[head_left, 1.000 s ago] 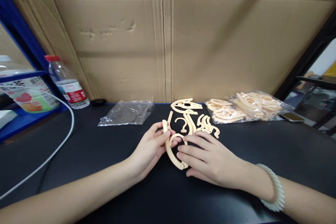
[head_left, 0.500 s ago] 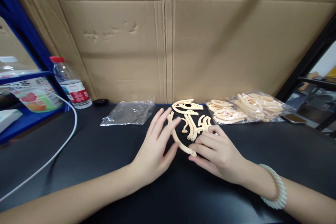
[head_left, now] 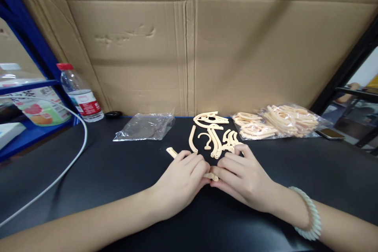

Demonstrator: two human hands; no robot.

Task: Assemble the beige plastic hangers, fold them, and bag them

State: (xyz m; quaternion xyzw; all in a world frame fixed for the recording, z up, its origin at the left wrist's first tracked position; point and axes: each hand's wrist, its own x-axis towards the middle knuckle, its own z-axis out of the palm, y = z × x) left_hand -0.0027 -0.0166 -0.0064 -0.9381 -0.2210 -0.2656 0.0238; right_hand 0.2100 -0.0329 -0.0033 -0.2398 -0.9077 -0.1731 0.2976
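A beige curved plastic piece, like the arm of a folding clothes hanger (head_left: 171,152), lies slanted low over the black table. My left hand (head_left: 180,185) is closed around its middle, hiding much of it. At its near end, the fingers of my right hand (head_left: 248,177) pinch the tip; whether a second small part is there I cannot tell. Just beyond my hands lie a loose hanger arm (head_left: 192,139), a hanger hook (head_left: 208,141), a pair of nested arms (head_left: 216,143) and several small curved parts (head_left: 230,138). Behind them sits a folded hanger (head_left: 209,119).
Clear bags of beige hangers (head_left: 289,120) lie at the back right, beside a phone (head_left: 330,134). An empty clear bag (head_left: 144,126) lies back left, near a red-capped bottle (head_left: 81,94). A white cable (head_left: 71,165) curves across the left. Cardboard (head_left: 132,47) stands behind.
My left hand has closed around the hanger arm, which has swung so its far end points left. The loose arm and hook behind it now show. My right hand has barely moved.
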